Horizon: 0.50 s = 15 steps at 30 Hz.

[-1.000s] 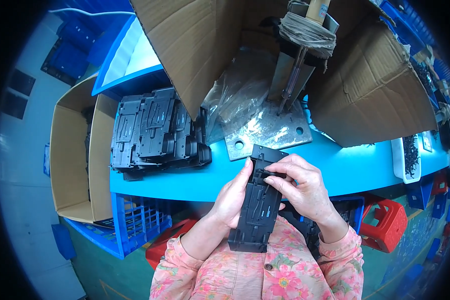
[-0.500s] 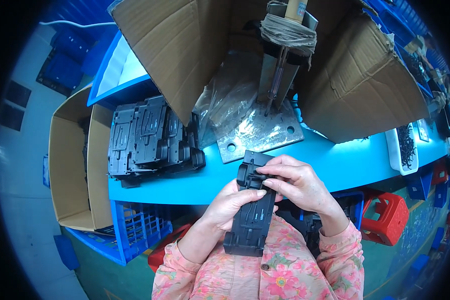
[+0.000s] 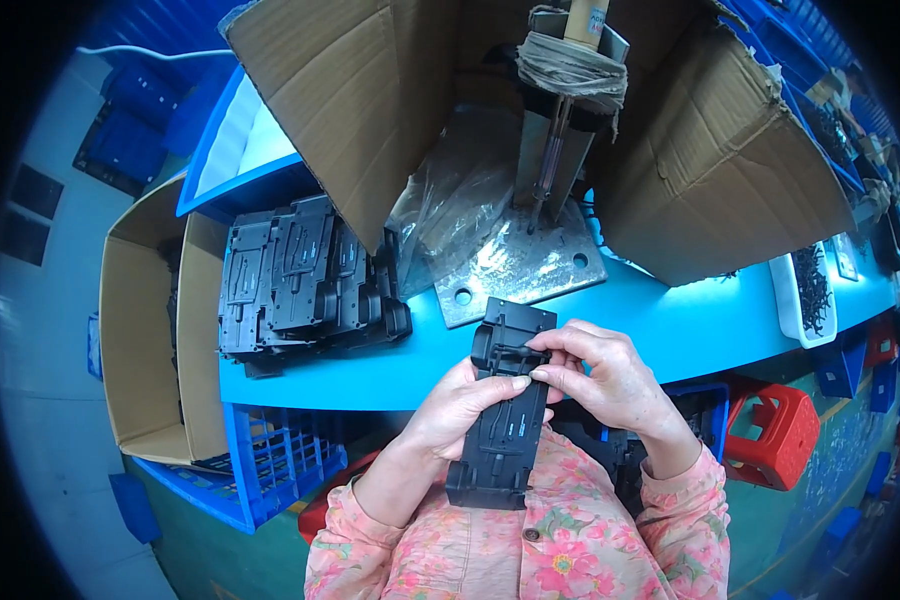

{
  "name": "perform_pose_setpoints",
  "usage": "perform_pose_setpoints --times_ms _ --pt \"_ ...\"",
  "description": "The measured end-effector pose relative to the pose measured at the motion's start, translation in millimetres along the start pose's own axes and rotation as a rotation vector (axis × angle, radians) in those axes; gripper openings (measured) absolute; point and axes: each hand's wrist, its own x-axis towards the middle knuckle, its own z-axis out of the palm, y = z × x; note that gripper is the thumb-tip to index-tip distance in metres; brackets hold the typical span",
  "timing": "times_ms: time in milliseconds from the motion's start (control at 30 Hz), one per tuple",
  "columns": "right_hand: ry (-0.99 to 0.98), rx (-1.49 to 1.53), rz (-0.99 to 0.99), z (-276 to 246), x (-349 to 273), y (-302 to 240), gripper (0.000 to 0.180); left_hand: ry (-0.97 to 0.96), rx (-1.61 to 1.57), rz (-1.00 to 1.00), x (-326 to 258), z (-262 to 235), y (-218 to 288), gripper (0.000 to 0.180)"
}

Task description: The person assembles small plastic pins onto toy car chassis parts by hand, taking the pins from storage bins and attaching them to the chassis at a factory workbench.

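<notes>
A long black moulded plastic housing [image 3: 503, 440] is held upright in front of my chest, just off the table's near edge. My left hand [image 3: 452, 408] grips its left side, the thumb lying flat across its face. At the housing's upper right edge, my right hand [image 3: 602, 378] has thumb and forefinger bent together against it. Whether a small part sits between those right fingertips is hidden. To the left, a stack of similar black housings [image 3: 305, 262] lies on the blue table [image 3: 440, 370].
Behind the hands stands a metal base plate [image 3: 520, 268] with an upright pressing tool [image 3: 560, 150], flanked by cardboard [image 3: 710, 170]. A white tray [image 3: 790, 300] of small black parts sits right. A cardboard box [image 3: 140, 340], blue crate [image 3: 270, 465] and red stool [image 3: 775, 430] surround the table.
My right fingers have drawn back slightly to the right along the housing's upper edge, uncovering more of its top end. My left hand keeps its grip.
</notes>
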Motion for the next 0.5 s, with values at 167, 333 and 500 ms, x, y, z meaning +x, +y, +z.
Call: perform_pose_setpoints --times_ms 167,333,500 --pt "-0.043 -0.011 0.026 -1 4 8 0.022 -0.004 0.020 -0.031 -3 2 3 0.037" --pt "-0.088 0.216 0.112 1 2 18 0.024 -0.057 0.001 -0.050 -6 0 6 0.042" --pt "-0.088 0.244 0.128 1 4 13 0.024 -0.075 -0.009 -0.037 -7 0 9 0.044"
